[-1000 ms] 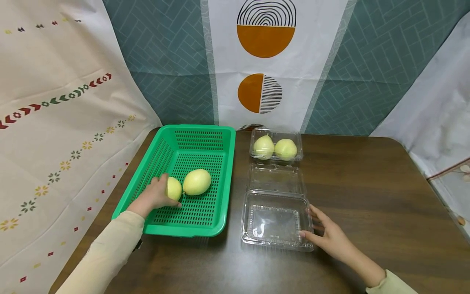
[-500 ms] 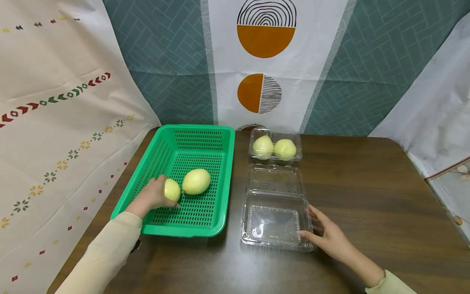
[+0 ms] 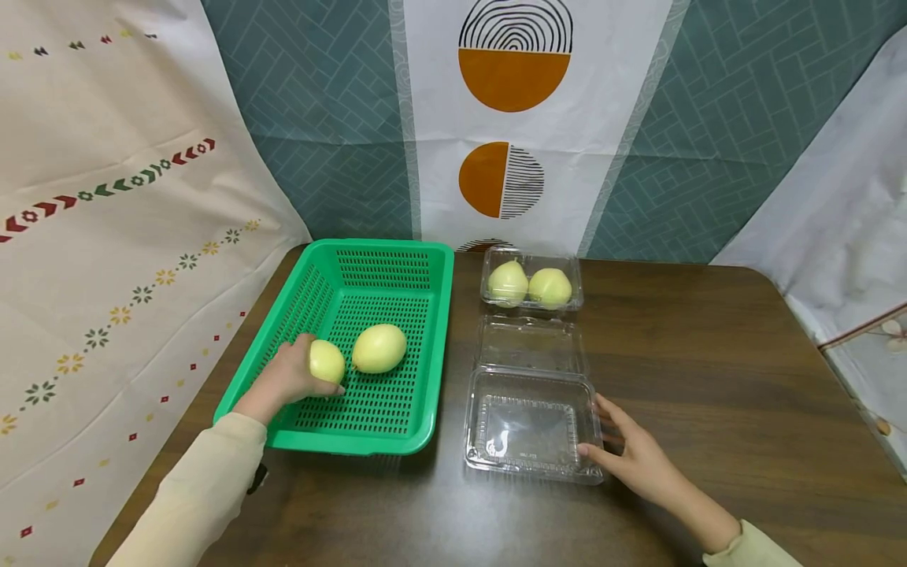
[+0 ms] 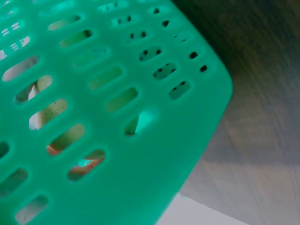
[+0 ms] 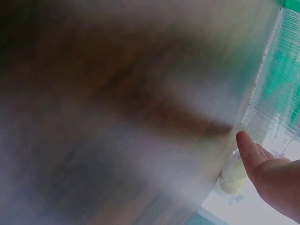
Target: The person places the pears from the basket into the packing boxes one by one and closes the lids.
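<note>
In the head view, my left hand (image 3: 286, 374) is inside the green plastic basket (image 3: 444, 315), its fingers curled round a pale yellow pear (image 3: 327, 362). Another pear (image 3: 380, 348) lies just to the right in the basket. My right hand (image 3: 641, 458) holds the right side of a hinged clear plastic container (image 3: 531, 431), thumb over the rim and fingers along the outside. The container's lid (image 3: 531, 344) is folded back. From the left wrist, the basket wall (image 4: 187, 140) hides most of the hand. In the right wrist view, the right thumb (image 5: 248, 152) meets the container's edge (image 5: 262, 89).
Behind the lid stands a second clear container (image 3: 577, 283) with two pears (image 3: 509, 283) in it. The brown wooden table (image 3: 708, 370) extends to the right. Hanging cloths (image 3: 333, 94) border the back and both sides.
My left hand has shifted slightly to the left with its pear, widening the gap to the other pear. The right hand and the containers stay put.
</note>
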Tool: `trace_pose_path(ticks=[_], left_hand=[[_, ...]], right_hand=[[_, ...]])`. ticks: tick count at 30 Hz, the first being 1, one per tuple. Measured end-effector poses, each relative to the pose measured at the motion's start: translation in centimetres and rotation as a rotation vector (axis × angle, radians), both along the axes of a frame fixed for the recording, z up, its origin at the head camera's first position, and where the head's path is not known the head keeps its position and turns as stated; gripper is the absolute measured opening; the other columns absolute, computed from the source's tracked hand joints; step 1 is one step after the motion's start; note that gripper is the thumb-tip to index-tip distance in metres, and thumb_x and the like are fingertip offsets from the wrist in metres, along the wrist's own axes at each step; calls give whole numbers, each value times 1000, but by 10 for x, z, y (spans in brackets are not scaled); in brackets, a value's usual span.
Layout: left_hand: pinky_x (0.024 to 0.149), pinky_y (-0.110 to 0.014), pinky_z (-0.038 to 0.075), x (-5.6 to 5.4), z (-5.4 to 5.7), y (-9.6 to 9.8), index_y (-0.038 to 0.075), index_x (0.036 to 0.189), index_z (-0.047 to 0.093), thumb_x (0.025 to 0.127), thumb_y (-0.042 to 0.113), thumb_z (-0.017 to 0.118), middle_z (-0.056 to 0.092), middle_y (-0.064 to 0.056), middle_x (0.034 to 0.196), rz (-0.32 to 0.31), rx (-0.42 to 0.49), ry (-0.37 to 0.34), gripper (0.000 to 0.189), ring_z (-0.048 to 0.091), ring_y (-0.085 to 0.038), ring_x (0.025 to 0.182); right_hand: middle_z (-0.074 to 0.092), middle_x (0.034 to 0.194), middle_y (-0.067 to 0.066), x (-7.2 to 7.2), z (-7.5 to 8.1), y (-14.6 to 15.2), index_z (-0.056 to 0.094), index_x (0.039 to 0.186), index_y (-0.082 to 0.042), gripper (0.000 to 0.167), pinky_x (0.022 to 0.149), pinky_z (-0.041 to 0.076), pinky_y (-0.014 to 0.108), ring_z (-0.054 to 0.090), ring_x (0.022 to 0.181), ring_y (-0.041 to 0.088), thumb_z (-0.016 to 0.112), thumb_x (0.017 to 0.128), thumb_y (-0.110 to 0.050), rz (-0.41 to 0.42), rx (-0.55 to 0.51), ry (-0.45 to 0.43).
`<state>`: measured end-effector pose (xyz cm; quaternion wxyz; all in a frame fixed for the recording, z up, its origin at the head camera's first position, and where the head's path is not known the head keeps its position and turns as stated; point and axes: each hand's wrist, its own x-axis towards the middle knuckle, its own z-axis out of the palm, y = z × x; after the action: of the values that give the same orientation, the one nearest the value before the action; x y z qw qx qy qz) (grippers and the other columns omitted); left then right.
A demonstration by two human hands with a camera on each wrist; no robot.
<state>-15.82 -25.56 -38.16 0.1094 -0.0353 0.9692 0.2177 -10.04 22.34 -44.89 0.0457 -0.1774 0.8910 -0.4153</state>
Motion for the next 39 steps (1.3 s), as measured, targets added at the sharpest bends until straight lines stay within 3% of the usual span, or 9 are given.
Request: trace_pose_path(ticks=[8,18,24,39], left_hand=[[68,-49,48,4,15,0,-12,135,29,65,36,85,44,-35,113,11,29,59,102,51,-44,94],[68,-47,48,10,41,10,-13,136,28,68,31,83,45,-34,115,26,119,218,98,50,-41,96],[70,-48,47,16,51,26,-9,137,32,67,31,84,46,-31,115,23,148,294,96,49,-39,97],[73,-48,52,32,77,78,2,138,35,67,29,83,45,-21,117,-45,191,346,90,54,-34,96]], right_hand=[[44,135,33,1,1,0,28,140,14,79,86,51,44,49,118,48,73,83,-16,1,-7,2],[43,135,34,1,3,-1,29,139,14,79,86,51,44,49,118,48,74,82,-16,-3,-24,8],[43,136,33,2,3,-1,29,140,14,80,87,51,44,49,118,48,75,82,-16,-12,-28,-1],[43,136,33,2,3,-2,29,140,13,79,88,50,45,50,119,47,74,82,-17,-12,-34,-9]])
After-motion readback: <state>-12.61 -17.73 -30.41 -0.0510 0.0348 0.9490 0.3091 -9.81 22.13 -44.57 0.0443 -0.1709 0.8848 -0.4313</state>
